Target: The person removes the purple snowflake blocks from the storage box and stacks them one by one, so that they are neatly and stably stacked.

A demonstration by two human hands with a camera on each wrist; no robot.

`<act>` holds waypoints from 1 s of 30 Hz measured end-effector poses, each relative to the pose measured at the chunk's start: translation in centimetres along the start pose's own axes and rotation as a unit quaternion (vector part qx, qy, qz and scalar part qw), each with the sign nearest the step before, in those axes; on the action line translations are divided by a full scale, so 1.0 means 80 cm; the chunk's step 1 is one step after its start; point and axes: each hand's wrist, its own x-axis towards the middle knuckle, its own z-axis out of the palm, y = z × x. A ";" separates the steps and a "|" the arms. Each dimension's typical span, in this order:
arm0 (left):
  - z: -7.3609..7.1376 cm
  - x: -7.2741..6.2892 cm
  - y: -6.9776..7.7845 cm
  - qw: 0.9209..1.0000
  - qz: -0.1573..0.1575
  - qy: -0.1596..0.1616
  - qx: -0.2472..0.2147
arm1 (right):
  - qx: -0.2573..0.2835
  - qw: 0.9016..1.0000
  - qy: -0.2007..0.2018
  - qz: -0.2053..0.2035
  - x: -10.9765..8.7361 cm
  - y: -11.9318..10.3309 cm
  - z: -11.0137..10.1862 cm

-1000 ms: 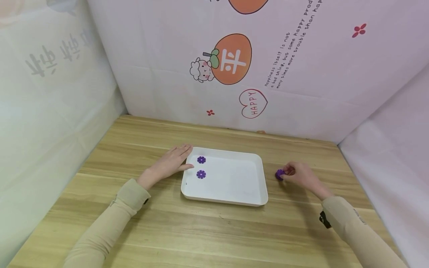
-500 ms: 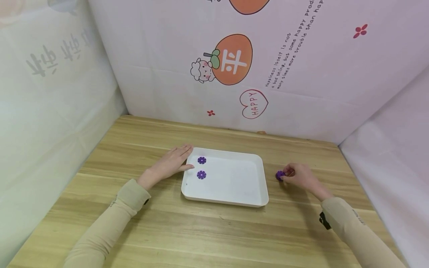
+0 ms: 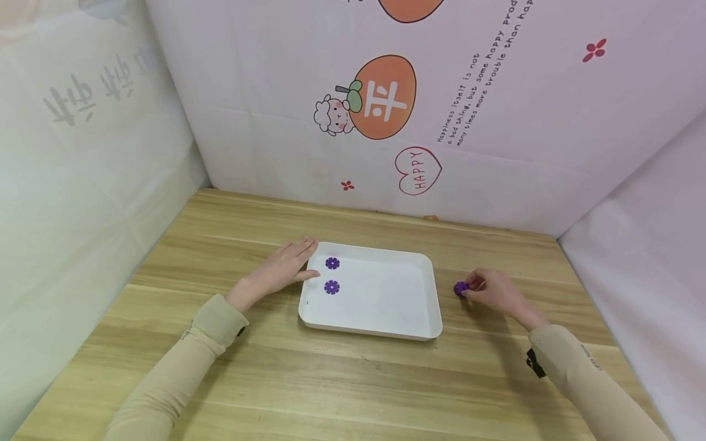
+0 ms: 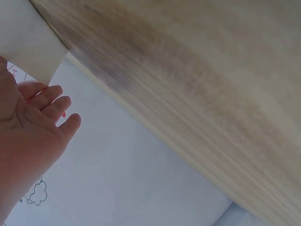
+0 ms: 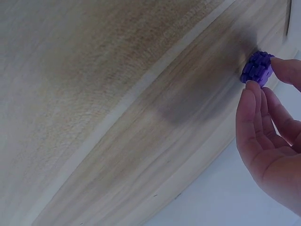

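A white rectangular tray (image 3: 386, 300) lies on the wooden table. Two purple snowflake discs (image 3: 331, 287) lie flat and apart inside it, near its left end. My left hand (image 3: 276, 272) rests with extended fingers on the tray's left rim at the far corner; the left wrist view shows the palm side beside the tray's edge. To the right of the tray, my right hand (image 3: 499, 291) pinches at a small stack of purple snowflake discs (image 5: 257, 68) on the table. Thumb and fingertips touch the stack's sides in the right wrist view. How many discs it has cannot be told.
White printed cloth (image 3: 265, 135) hangs behind the table (image 3: 331, 380) and along both sides. The stack stands a short way from the tray's right wall. Bare wood shows in front of the tray.
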 end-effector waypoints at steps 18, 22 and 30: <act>0.001 0.001 -0.002 1.000 0.000 -0.003 0.000 | -0.006 1.000 0.010 -0.003 0.007 -0.026 -0.020; 0.001 0.001 -0.002 1.000 0.000 -0.002 0.000 | -0.008 1.000 0.009 -0.019 0.014 -0.043 -0.022; -0.002 0.000 -0.001 1.000 0.001 -0.008 0.003 | -0.019 0.999 0.000 -0.048 0.028 -0.073 -0.016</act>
